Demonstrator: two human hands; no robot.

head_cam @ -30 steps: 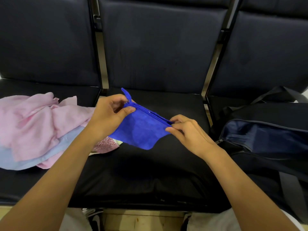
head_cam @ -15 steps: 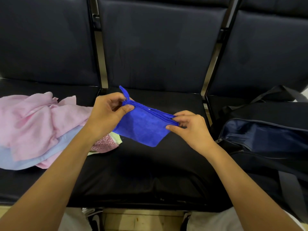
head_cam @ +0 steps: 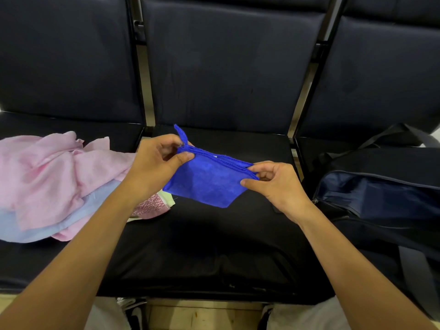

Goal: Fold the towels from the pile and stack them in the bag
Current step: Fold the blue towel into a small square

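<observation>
1. Head view, looking down over a row of dark padded seats [head_cam: 214, 246]; both forearms reach in from the lower edge.
2. Blue towel [head_cam: 207, 179]: folded into several layers, held in the air above the middle seat, stretched between the two hands; its stacked top edge runs from upper left down to the right, and a small loop or corner sticks up at the left end.
3. Left hand [head_cam: 157, 163]: thumb and curled fingers pinch the towel's upper-left corner, thumb on the near face.
4. Right hand [head_cam: 273, 182]: thumb and fingertips pinch the towel's right corner, the other fingers loosely curled behind it.
5. Pile of towels [head_cam: 54, 182]: pink cloth over pale blue, with a patterned pink piece and a light green edge at its near right; it lies on the left seat, just behind and beside the left forearm.
6. Bag [head_cam: 381, 198]: dark navy, zip open with the blue lining showing, resting on the right seat, just beside the right wrist, apart from the towel.
</observation>
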